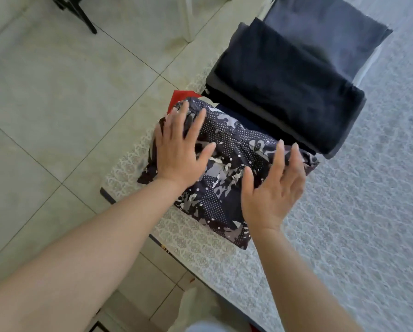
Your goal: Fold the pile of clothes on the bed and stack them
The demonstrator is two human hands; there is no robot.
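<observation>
Left hand (176,149), right hand (271,188) (apparently flat) on patterned garment (227,168)

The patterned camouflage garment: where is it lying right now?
In the head view, the patterned garment lies folded near the bed's left edge, under the left hand and right hand, just in front of the dark folded stack.

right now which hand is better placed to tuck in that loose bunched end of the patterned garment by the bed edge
Left. The left hand already lies flat on the bunched end of the patterned garment near the bed edge. The right hand is at the opposite end, nearer the dark folded stack.
</observation>
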